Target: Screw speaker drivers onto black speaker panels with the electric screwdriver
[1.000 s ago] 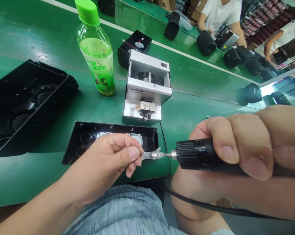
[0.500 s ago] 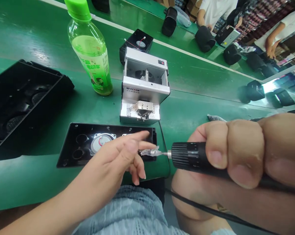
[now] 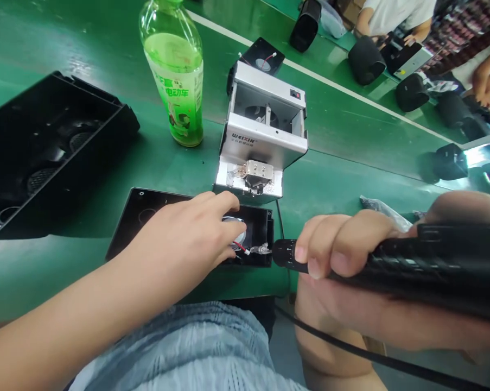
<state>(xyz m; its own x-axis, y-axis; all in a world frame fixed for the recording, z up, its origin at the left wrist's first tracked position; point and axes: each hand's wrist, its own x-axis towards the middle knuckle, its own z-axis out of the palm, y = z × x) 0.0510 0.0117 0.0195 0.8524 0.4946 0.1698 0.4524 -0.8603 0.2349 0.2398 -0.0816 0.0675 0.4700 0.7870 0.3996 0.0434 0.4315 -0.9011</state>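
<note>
My right hand (image 3: 342,247) is wrapped round a black electric screwdriver (image 3: 395,266) whose tip, with a scrap of clear film (image 3: 260,250) on it, points left at the corner of a flat black speaker panel (image 3: 142,209). My left hand (image 3: 188,239) lies over that panel, fingers curled down onto a round silver speaker (image 3: 237,231) with a red wire. What the fingertips touch is partly hidden.
A silver screw feeder (image 3: 265,138) stands just behind the panel, a green drink bottle (image 3: 175,70) to its left. A large black housing (image 3: 45,152) lies at far left. Black speakers and other people's hands are across the green belt (image 3: 350,136). A black cable (image 3: 350,347) runs by my lap.
My left hand let go of the film at the screwdriver tip and moved forward onto the speaker in the panel. The screwdriver swung closer to the panel's corner. The view shifted left.
</note>
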